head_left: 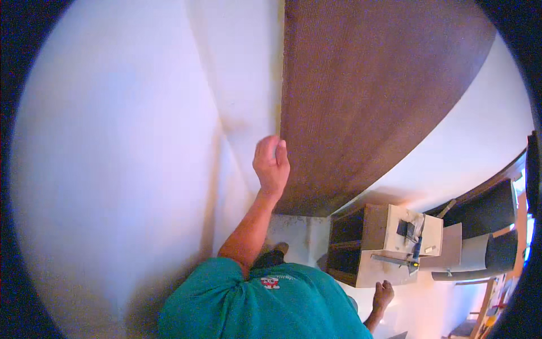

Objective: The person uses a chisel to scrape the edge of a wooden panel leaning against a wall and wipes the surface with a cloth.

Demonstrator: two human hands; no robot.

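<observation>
My left hand point(271, 166) is raised at the left edge of a large dark brown wood-grain panel point(367, 96). Its fingers are curled and the thumb overlaps the panel's edge; whatever lies inside them, if anything, is hidden. Low on the right, my right hand point(384, 294) hangs away from my body with loosely bent fingers, slightly apart, and nothing visible in it. Nearest to that hand is a cabinet point(370, 226) with dark open compartments. On its pale surface lie a long grey tool with a yellow end point(395, 260) and a black item with crumpled clear wrapping point(406, 229).
A white wall point(113, 141) fills the left side, and its corner runs down beside the panel. Another white wall stretch point(451, 130) curves past the panel on the right. Dark and grey boards point(474, 251) stand beyond the cabinet. A wooden frame point(483, 305) stands at the lower right.
</observation>
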